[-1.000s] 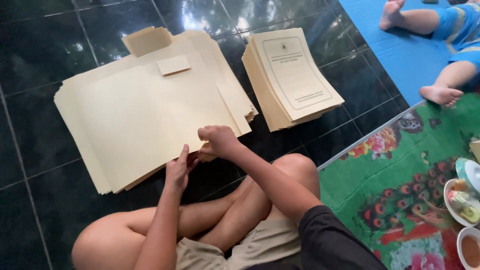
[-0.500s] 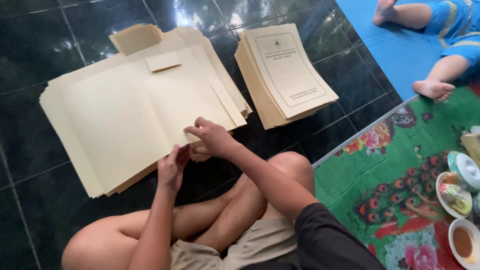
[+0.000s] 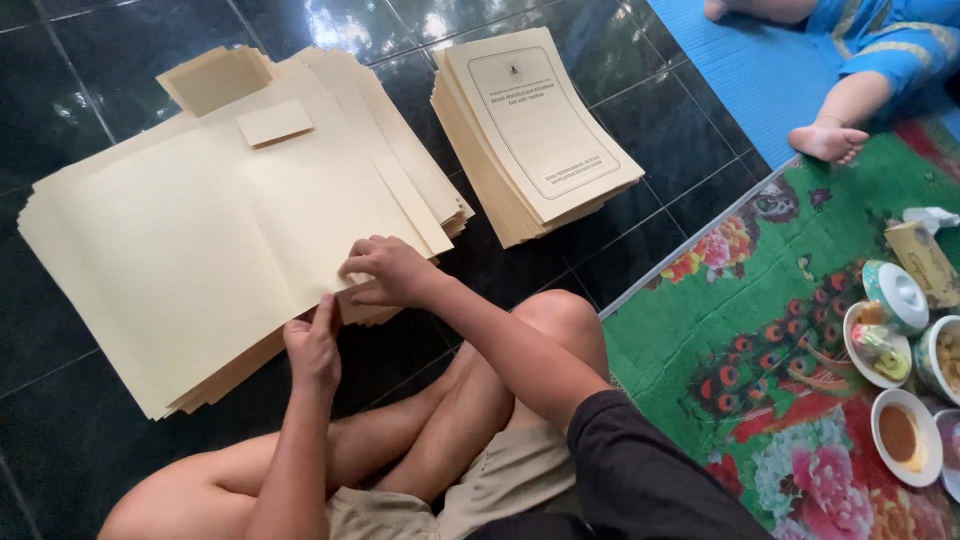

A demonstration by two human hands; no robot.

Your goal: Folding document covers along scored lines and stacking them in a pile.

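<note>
Beside green mat (image 3: pixel 760 330), bowl (image 3: pixel 902 436) holds brown sauce.

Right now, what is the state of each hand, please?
Left hand: fingers together, pinching the near edge of the open cream folder.
Right hand: curled, fingertips pressing the same folder.

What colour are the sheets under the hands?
Pale cream sheets, plain, seen in the head view.

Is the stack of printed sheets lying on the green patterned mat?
No, the stack of printed sheets lies on the dark tiled floor, apart from the green patterned mat.
</note>
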